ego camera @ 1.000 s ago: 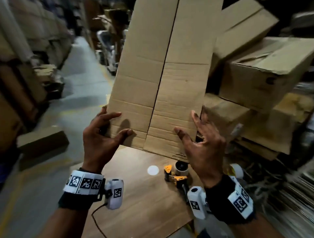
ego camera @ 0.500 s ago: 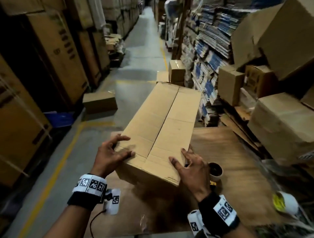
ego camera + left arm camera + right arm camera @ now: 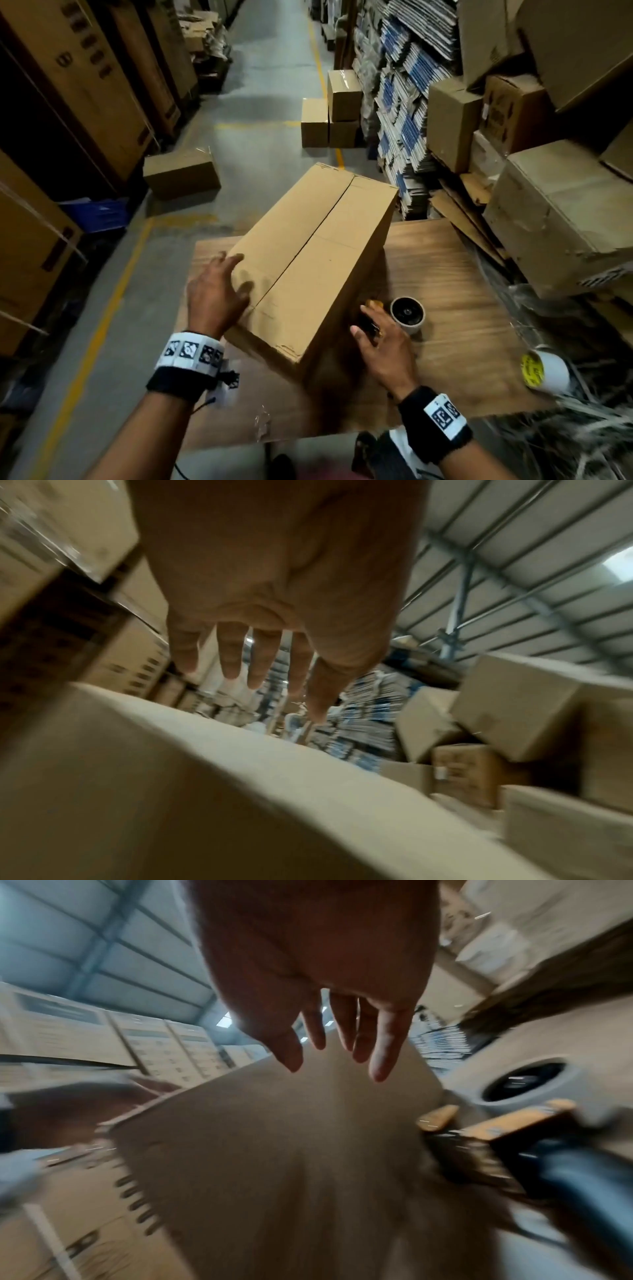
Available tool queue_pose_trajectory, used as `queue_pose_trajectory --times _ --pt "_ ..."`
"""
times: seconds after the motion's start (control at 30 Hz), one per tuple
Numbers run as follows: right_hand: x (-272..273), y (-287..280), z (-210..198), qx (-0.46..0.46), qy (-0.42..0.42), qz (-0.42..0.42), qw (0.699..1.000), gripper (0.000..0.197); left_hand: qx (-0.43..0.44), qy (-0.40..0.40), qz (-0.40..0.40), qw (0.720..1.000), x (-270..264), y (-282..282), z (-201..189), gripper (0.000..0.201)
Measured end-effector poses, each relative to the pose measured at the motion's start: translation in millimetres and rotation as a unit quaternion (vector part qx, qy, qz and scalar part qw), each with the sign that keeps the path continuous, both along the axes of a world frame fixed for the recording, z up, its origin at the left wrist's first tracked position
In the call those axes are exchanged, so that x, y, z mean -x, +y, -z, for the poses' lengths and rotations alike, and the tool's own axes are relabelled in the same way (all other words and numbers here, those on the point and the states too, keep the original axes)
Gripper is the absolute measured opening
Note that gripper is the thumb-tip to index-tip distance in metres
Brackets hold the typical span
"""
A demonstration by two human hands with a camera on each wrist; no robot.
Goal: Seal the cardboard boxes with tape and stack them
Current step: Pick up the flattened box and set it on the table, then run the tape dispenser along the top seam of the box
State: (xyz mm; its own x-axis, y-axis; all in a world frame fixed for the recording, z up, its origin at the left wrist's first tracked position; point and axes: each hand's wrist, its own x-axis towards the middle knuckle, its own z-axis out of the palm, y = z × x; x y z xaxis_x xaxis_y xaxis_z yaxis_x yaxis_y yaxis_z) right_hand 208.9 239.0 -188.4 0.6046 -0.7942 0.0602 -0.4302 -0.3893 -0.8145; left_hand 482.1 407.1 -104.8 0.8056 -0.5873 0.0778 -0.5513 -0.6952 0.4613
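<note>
A long brown cardboard box (image 3: 308, 253) lies on the wooden table (image 3: 455, 301), its two top flaps meeting at an untaped centre seam. My left hand (image 3: 219, 294) rests on the box's near left top with fingers spread and straight; in the left wrist view the left hand (image 3: 253, 664) hovers just over the box (image 3: 171, 791). My right hand (image 3: 380, 339) is off the box, open, reaching down beside its right wall over a yellow and black tape dispenser (image 3: 507, 1139). The dispenser's tape roll (image 3: 407, 314) stands just beyond my right fingers.
A white roll with a yellow label (image 3: 544, 371) lies at the table's right edge. Stacked and crushed cartons (image 3: 565, 219) crowd the right. Small boxes (image 3: 329, 113) and one loose box (image 3: 181, 173) sit in the aisle. Tall cartons (image 3: 85, 85) line the left.
The box came down from upright in the air to lie flat on the table. My right hand let go of it and dropped beside it toward the tape dispenser.
</note>
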Motion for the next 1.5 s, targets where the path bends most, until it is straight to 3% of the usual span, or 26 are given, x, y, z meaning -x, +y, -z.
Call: queue_pose_trajectory --times 0.07,0.13,0.2,0.23,0.3,0.33,0.43,0.47,0.63,0.8,0.97,1.13,1.3,1.37,1.4,1.43,1.47,1.5 --pt "24.0 -24.8 21.9 -0.009 0.035 0.091 0.995 0.051 0.020 -0.030 0.051 0.998 54.1 -26.1 -12.3 0.070" --pt "46.4 -44.0 48.9 -0.036 0.097 0.163 0.981 0.055 -0.056 -0.015 0.086 0.995 94.4 -55.1 -6.6 0.090" --pt "65.5 -64.1 96.4 -0.106 0.181 0.185 0.960 0.069 -0.143 0.017 0.096 0.985 117.1 -82.3 7.1 0.095" --pt "76.8 -77.5 140.8 -0.161 0.196 0.173 0.952 0.079 -0.168 0.030 0.101 0.980 123.4 -92.4 12.3 0.093" --pt "78.9 -83.0 164.1 -0.256 0.189 0.132 0.939 0.090 -0.202 0.023 0.115 0.972 128.9 -103.4 23.1 0.082" --pt "74.9 -81.3 157.1 -0.277 0.168 0.119 0.938 0.084 -0.215 0.013 0.120 0.969 128.7 -105.0 26.7 0.076" --pt "56.1 -72.4 120.0 -0.328 0.128 0.123 0.928 0.033 -0.235 0.001 0.138 0.962 122.9 -105.1 30.9 0.069" --pt "53.4 -73.8 119.4 -0.337 0.115 0.132 0.925 0.025 -0.235 0.001 0.145 0.961 121.1 -104.2 30.7 0.069" --pt "53.9 -81.4 89.7 -0.395 -0.004 0.154 0.905 0.017 -0.246 -0.008 0.189 0.951 103.5 -93.9 30.6 0.070" --pt "82.6 -86.7 21.6 -0.451 -0.110 0.062 0.883 0.047 -0.254 -0.004 0.240 0.937 68.8 -69.2 26.7 0.072" --pt "103.8 -92.8 -30.9 -0.499 -0.111 -0.082 0.856 0.071 -0.232 -0.022 0.228 0.945 20.9 -38.1 33.3 0.085" --pt "74.6 -90.7 -63.5 -0.529 -0.120 -0.147 0.827 0.067 -0.230 0.001 0.276 0.933 22.2 -19.4 26.8 0.092" --pt "31.8 -86.7 -101.7 -0.544 -0.125 -0.188 0.808 0.083 -0.176 0.019 0.327 0.928 59.6 1.7 24.6 0.072" --pt "17.5 -83.4 -116.3 -0.531 -0.105 -0.199 0.817 0.091 -0.108 0.081 0.322 0.937 69.2 8.7 20.7 0.063" --pt "10.4 -80.9 -122.7 -0.517 -0.093 -0.203 0.826 0.092 -0.023 0.161 0.287 0.944 70.5 11.6 15.7 0.058" --pt "3.8 -78.0 -127.4 -0.501 -0.083 -0.208 0.836 0.090 0.087 0.263 0.230 0.933 69.8 13.8 6.5 0.057" --pt "-2.8 -74.5 -131.3 -0.485 -0.072 -0.212 0.845 0.087 0.210 0.347 0.168 0.899 64.5 18.6 3.3 0.060" --pt "-7.8 -71.5 -134.6 -0.473 -0.066 -0.216 0.852 0.085 0.304 0.382 0.120 0.864 58.4 21.0 -2.3 0.067"
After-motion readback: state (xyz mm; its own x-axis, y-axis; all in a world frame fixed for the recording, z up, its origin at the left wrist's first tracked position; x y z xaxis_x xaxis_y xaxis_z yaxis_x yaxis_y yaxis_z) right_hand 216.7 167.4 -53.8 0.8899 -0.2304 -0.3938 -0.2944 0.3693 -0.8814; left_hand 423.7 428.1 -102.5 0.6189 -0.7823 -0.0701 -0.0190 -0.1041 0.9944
